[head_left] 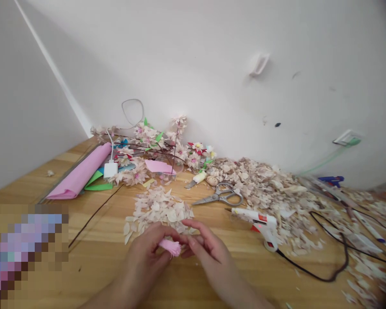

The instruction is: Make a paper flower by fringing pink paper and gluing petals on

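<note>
Head view: left hand (141,262) and right hand (206,251) pinch a pink paper tuft (170,247) at lower centre, just below a petal heap (157,210), scissors (218,195) and glue gun (257,225) to the right.

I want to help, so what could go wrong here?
The glue gun lies near the right hand, which is on the pink tuft. The gun shows a small red light, so it may be hot and could burn fingers. Its black cord trails across the table, so an arm might snag it and drag the gun.
</note>
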`<move>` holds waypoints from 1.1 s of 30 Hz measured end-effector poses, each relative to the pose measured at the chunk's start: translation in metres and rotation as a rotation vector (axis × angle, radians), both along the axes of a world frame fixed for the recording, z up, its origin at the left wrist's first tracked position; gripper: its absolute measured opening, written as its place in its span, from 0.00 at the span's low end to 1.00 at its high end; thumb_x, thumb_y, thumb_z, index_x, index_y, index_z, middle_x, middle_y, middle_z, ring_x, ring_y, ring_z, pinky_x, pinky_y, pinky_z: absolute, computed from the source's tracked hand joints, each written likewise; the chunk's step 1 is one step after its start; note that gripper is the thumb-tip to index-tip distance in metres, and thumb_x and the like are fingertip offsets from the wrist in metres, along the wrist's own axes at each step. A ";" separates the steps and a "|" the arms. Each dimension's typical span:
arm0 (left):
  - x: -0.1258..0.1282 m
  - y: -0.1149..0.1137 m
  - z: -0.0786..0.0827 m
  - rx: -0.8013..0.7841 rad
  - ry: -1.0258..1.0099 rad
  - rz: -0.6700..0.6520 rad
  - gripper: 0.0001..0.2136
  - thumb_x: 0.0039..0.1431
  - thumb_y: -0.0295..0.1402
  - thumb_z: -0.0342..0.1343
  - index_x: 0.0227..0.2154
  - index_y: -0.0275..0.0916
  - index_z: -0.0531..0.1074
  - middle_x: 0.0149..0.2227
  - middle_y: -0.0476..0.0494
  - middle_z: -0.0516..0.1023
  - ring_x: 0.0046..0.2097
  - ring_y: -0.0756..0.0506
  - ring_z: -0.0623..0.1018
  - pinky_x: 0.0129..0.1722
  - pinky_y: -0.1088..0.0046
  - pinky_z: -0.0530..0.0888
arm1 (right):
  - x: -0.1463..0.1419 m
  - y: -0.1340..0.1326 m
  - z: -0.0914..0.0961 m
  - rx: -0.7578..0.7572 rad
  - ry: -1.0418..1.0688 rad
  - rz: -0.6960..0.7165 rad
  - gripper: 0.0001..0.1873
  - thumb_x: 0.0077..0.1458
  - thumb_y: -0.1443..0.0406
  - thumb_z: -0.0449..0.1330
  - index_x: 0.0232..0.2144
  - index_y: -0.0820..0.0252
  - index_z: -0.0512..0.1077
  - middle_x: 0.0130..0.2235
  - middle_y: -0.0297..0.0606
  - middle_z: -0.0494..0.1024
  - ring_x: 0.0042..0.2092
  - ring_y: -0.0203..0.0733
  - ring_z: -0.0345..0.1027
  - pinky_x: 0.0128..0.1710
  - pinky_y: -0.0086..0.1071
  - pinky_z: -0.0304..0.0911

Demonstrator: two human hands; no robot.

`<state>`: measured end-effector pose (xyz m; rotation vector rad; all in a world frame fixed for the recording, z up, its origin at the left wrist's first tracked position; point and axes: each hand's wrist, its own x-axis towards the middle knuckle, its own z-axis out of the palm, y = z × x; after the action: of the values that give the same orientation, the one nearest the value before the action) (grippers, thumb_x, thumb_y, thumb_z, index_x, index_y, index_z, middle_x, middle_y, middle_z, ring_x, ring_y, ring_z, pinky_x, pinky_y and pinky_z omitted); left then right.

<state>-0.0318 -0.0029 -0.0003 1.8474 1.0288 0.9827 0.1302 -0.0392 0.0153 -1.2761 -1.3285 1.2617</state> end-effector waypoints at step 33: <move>0.001 0.003 -0.003 0.131 -0.047 0.056 0.09 0.42 0.21 0.52 0.20 0.40 0.74 0.20 0.51 0.72 0.23 0.50 0.71 0.23 0.78 0.65 | -0.004 0.005 0.002 -0.139 0.283 -0.028 0.25 0.45 0.51 0.61 0.43 0.56 0.64 0.34 0.39 0.80 0.33 0.43 0.74 0.32 0.35 0.67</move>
<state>-0.0312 0.0001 -0.0036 1.8998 1.0142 1.1455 0.1260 -0.0339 0.0170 -1.1549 -1.0341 1.4753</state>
